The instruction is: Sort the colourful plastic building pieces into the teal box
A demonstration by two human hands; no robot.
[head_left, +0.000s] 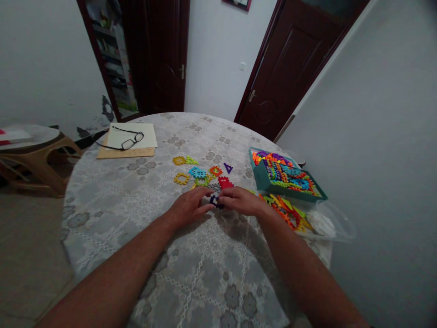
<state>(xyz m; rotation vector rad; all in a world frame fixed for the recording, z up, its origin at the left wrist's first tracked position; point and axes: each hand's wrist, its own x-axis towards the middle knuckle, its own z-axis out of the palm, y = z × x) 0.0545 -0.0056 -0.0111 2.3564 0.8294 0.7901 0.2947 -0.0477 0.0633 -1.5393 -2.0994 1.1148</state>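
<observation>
Between my two hands is a small dark purple interlocking building piece [214,201], a toothed frame with an opening. The thumb and fingers of my left hand [189,206] close on its left side. My right hand [241,201] pinches its right side, and the fingers cover part of it. Just beyond lie a red piece [225,182] and a grey piece [215,187], close to my fingertips. Farther out are a blue piece [198,172], an orange ring [215,171], a purple triangle [228,168], a yellow frame [181,178] and a mustard piece [179,161].
On the right stand a teal box [264,179] full of colourful pieces and a clear plastic tray [343,223] with more pieces. Black glasses [128,144] lie on papers [150,132] at the far left. A patterned cloth [201,273] covers the round table.
</observation>
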